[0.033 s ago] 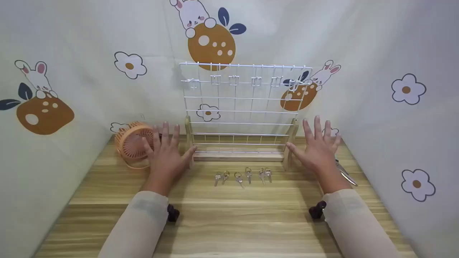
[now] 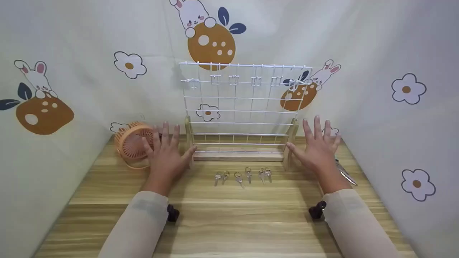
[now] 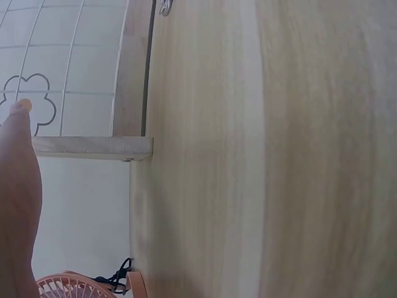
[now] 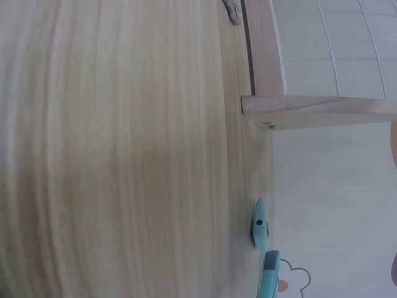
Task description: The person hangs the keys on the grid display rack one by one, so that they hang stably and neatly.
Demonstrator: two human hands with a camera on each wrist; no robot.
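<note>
Keys (image 2: pixel 242 176) lie in a loose row on the wooden table (image 2: pixel 229 222), just in front of the rack's base and roughly midway between my two hands; nothing has moved between the earlier head frame and this one, so I read the moment as a pause with no key picked up yet. My left hand (image 2: pixel 165 154) lies flat with fingers spread and straight, holding nothing; its thumb tip sits close to the left wooden foot (image 2: pixel 188 143) of the rack, though I cannot tell whether it touches. My right hand (image 2: pixel 317 148) mirrors it, fingers splayed and empty, its thumb near the right wooden foot (image 2: pixel 289 152); the two hands are well apart, one at each end of the rack.

Outward from the left hand stands an orange fan (image 2: pixel 132 143), partly hidden behind the fingers; the left wrist view shows its grille (image 3: pixel 65 288) at the lower edge. Outward from the right hand lies a slim metal tool (image 2: pixel 345 172) near the table's edge; I cannot make out what it is. In the right wrist view a teal object (image 4: pixel 259 223) rests against the backdrop.

Between the hands rises the white wire grid (image 2: pixel 244 104), upright, with a row of small hooks (image 2: pixel 235 79) near its top; every hook that I can see hangs bare.
</note>
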